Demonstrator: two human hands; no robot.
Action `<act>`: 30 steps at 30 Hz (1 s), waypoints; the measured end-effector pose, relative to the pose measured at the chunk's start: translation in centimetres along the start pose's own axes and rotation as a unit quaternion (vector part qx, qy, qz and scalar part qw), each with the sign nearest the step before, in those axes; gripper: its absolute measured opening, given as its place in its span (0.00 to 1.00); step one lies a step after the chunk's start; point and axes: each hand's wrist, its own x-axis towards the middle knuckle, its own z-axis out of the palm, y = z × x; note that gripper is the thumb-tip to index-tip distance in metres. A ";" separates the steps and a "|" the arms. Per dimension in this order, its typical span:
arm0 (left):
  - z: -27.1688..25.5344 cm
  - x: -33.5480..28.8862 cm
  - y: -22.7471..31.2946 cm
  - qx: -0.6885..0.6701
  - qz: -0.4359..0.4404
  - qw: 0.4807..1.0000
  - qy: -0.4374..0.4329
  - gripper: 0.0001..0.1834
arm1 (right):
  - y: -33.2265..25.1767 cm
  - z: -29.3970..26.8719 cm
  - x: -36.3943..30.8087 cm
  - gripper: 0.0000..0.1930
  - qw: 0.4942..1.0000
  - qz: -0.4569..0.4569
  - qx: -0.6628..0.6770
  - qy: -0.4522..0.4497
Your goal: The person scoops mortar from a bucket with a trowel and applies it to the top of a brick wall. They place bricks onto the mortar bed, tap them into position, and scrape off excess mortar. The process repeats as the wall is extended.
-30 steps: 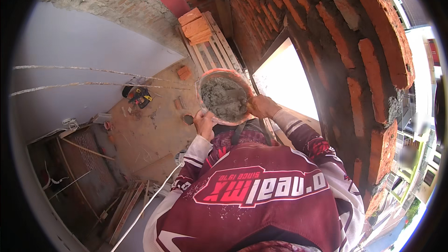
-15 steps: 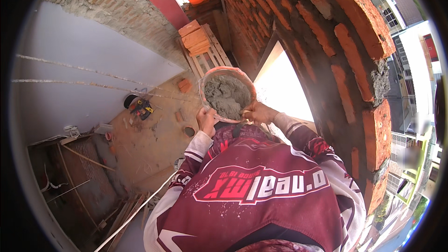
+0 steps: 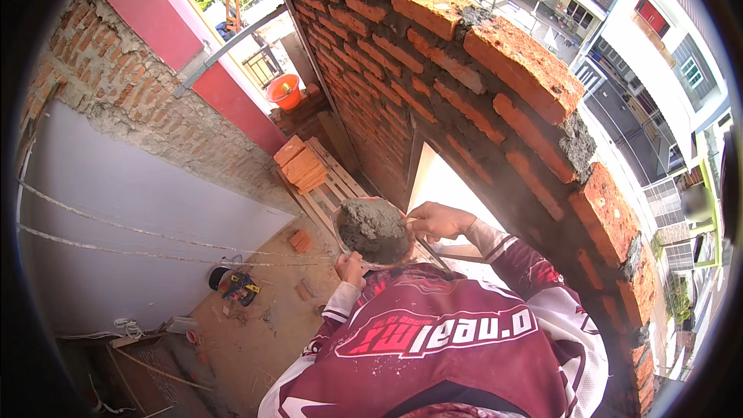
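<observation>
A round orange bucket (image 3: 400,262) of wet grey mortar (image 3: 375,226) is in front of my chest, beside the brick wall. My left hand (image 3: 350,268) is closed on its near left rim. My right hand (image 3: 439,221) is closed at the right side of the bucket, around a short pale handle that looks like a trowel's; the blade is hidden in or behind the mortar. The mortar is heaped high and covers most of the bucket's inside.
The unfinished brick wall (image 3: 472,112) curves along my right, with rough mortar on its top. Below stand a wooden pallet (image 3: 331,186) with stacked bricks (image 3: 300,166) and an orange tub (image 3: 284,93). Two strings (image 3: 155,240) cross at left. A black-and-yellow tool (image 3: 238,286) lies on the floor.
My view has tilted up, showing more of the wall top and the houses outside. The bucket appears lower in view and tipped; both hands are still at it.
</observation>
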 end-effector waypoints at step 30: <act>1.2 7.1 1.9 0.275 0.056 0.959 -0.027 0.18 | -27.5 -16.9 -14.1 0.08 0.513 -0.046 -0.588 0.624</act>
